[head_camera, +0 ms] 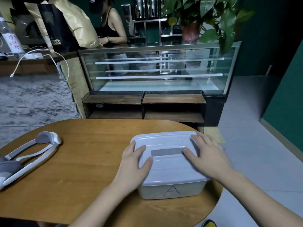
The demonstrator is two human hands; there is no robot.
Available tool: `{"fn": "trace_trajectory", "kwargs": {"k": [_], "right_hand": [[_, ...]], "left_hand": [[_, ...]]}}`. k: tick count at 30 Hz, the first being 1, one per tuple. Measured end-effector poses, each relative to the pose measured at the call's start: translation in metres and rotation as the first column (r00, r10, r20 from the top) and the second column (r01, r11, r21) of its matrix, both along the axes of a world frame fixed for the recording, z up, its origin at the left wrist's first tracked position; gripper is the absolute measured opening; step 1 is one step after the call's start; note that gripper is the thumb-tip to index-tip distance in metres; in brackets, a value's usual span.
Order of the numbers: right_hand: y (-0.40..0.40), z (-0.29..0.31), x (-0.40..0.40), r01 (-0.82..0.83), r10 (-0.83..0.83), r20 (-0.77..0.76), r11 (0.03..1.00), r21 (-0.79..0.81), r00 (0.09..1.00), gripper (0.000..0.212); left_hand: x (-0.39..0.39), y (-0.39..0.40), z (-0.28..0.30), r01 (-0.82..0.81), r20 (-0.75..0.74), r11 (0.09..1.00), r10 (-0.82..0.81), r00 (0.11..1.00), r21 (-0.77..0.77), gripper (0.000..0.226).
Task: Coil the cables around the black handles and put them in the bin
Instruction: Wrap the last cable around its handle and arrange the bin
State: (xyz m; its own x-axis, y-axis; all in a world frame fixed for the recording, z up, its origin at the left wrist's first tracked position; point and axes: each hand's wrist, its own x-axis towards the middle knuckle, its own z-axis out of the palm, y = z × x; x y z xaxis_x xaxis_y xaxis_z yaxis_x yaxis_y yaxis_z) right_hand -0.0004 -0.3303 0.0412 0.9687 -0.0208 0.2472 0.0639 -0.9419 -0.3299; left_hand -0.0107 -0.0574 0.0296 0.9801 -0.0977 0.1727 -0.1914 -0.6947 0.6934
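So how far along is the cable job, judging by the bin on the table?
The bin, marked A, has its lid on. The left hand and right hand lie flat on it. No cables or black handles are visible; the contents are hidden, so progress is unclear.

The bin (pixel 170 189) is a white, translucent plastic box with rounded corners, standing upright on the wooden table (pixel 82 161), toward that table's right edge; its lid (pixel 165 167) is on and lies flat, white like the body, with a grey rectangular strip across its middle; the wall of the bin nearest the camera bears a hand-drawn letter A in dark ink (its contents cannot be made out through the plastic); no cable or black handle shows on the table.
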Motion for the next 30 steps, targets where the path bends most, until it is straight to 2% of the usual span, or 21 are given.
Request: {"fn": "trace_trajectory", "kwargs": {"k": [2, 5, 7, 11, 17, 22, 25, 28, 30], "right_hand": [[0.001, 0.005, 0.012, -0.055, 0.054, -0.061, 0.998, -0.011, 0.997, 0.076], [0.002, 0.000, 0.018, -0.113, 0.102, -0.168, 0.992, -0.060, 0.981, 0.089], [0.002, -0.003, 0.018, -0.124, 0.101, -0.195, 0.986, -0.111, 0.976, 0.094], [0.005, -0.001, 0.021, -0.137, 0.098, -0.235, 0.978, -0.156, 0.967, 0.095], [0.004, 0.000, 0.023, -0.138, 0.099, -0.271, 0.982, -0.132, 0.958, 0.097], [-0.001, 0.001, 0.024, -0.148, 0.140, -0.227, 0.989, -0.018, 0.964, 0.099], [-0.006, -0.008, 0.020, -0.093, 0.091, -0.085, 0.996, -0.018, 0.992, 0.081], [-0.013, -0.020, 0.014, 0.075, -0.071, -0.032, 0.984, 0.161, 0.997, 0.065], [-0.018, -0.028, 0.008, 0.180, -0.154, -0.099, 0.912, 0.369, 0.983, 0.062]], "left_hand": [[0.006, -0.005, 0.006, 0.005, -0.040, 0.998, -0.003, 0.999, 0.060, 0.062], [0.012, -0.010, 0.008, 0.046, -0.118, 0.955, -0.012, 0.993, 0.293, 0.074], [0.015, -0.011, 0.007, 0.099, -0.190, 0.918, -0.027, 0.981, 0.384, 0.080], [0.019, -0.010, 0.007, 0.117, -0.215, 0.891, -0.023, 0.976, 0.438, 0.081], [0.025, -0.012, 0.010, 0.139, -0.259, 0.868, -0.012, 0.966, 0.477, 0.081], [0.022, -0.012, 0.015, 0.120, -0.228, 0.894, -0.021, 0.973, 0.431, 0.078], [0.017, -0.004, 0.011, 0.067, -0.189, 0.964, -0.018, 0.982, 0.258, 0.069], [0.014, 0.011, -0.001, -0.130, -0.076, 0.990, 0.134, 0.988, 0.060, 0.069], [0.010, 0.018, -0.009, -0.326, -0.114, 0.942, 0.316, 0.942, -0.083, 0.085]]}}
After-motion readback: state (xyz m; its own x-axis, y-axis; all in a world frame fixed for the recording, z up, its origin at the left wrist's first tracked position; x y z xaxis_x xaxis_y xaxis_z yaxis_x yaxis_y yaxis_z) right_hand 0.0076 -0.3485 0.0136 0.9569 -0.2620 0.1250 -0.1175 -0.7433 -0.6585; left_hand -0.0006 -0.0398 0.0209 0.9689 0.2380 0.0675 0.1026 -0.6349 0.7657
